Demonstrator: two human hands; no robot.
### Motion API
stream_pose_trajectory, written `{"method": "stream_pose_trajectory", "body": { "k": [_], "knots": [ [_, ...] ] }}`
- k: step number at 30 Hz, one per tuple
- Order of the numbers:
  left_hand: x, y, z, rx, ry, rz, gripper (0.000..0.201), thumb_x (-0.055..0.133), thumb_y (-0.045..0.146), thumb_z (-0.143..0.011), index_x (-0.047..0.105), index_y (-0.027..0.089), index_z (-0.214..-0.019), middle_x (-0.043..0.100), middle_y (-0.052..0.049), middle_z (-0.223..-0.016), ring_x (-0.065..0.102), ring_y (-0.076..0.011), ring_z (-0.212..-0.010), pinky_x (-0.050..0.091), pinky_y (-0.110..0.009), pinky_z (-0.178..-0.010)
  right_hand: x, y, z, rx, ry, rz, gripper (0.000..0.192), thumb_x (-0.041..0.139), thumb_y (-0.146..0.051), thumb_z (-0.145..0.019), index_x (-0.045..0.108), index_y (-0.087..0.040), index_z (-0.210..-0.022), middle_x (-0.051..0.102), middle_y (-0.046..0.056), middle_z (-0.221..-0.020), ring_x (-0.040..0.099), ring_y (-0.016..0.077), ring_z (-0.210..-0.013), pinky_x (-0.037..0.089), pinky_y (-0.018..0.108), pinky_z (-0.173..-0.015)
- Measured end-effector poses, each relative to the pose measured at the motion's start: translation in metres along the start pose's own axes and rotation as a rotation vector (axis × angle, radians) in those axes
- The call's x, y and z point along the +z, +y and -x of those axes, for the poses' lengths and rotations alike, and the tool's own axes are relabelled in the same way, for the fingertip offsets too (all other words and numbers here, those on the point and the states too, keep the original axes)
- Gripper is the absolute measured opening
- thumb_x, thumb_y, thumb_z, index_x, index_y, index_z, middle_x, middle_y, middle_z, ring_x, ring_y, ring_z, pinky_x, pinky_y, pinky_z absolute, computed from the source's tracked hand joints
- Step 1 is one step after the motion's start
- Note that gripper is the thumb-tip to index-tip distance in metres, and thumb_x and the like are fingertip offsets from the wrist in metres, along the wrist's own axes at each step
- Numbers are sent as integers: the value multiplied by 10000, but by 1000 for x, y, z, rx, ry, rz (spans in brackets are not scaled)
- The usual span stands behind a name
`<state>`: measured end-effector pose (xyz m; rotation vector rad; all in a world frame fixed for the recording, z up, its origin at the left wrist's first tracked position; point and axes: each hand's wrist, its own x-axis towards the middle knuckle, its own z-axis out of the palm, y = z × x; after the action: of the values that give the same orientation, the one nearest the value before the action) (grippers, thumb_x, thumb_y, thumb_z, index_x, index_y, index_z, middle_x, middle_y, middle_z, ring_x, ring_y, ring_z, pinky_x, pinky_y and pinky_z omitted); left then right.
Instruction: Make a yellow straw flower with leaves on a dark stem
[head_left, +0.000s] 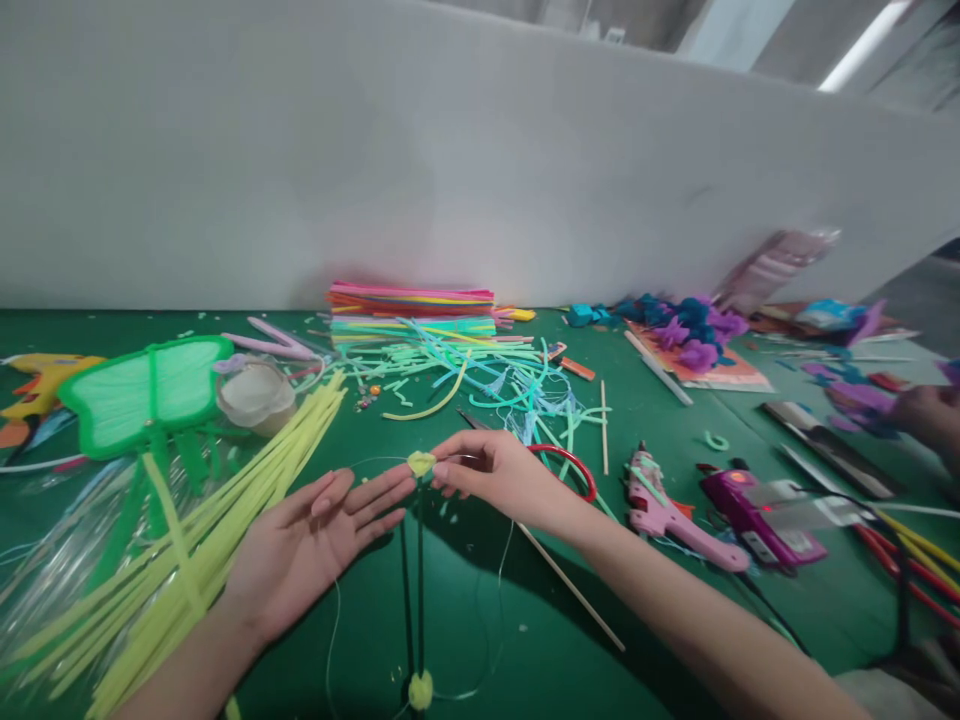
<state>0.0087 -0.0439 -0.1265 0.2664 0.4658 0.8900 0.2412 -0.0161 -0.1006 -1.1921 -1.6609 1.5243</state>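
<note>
My right hand (495,475) pinches a small yellow-green ball (421,462) between thumb and fingertips, at the top of a thin dark stem (419,580) that runs down to a second yellow-green ball (420,690) near the frame's bottom edge. My left hand (319,540) lies palm up with fingers spread, its fingertips just left of the upper ball; it holds nothing. A fine clear thread (495,590) loops around the stem over the green table (465,620).
A bundle of pale yellow sticks (225,520) lies left, beside a green butterfly frame (146,395) and a clear cup (255,395). Stacked coloured sheets (411,310) and cut strips sit behind. Two glue guns (675,510) (757,505) lie right. Another person's hand (930,415) is far right.
</note>
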Motion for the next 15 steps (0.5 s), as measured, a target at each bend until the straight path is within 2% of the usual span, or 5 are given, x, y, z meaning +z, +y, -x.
{"method": "stream_pose_trajectory", "body": {
  "k": [4,8,15],
  "knots": [
    [0,0,-1,-2,48,-31,465,382,343,-970,545,141,-585,631,-181,-1253,487,-313,-1285,408,-489,-1048,0,0,0,23,11,-142,160,661,-287,-821,669,-149,-901,692,24,-766,633,104,-681,506,227,-642],
    [-4,-2,-6,8,120,-151,422,400,357,-967,611,130,-680,671,-186,-1160,632,-297,-1096,517,-443,-917,4,0,3,49,27,-216,142,673,-274,-812,669,-143,-865,687,19,-729,625,94,-650,495,217,-623],
    [-13,-11,-12,76,133,-435,75,624,157,-858,686,164,-900,706,-52,-940,669,-169,-890,548,-270,-811,12,8,4,33,-39,-278,182,693,-324,-794,673,-161,-873,687,14,-740,636,108,-691,496,226,-643]
  ]
}}
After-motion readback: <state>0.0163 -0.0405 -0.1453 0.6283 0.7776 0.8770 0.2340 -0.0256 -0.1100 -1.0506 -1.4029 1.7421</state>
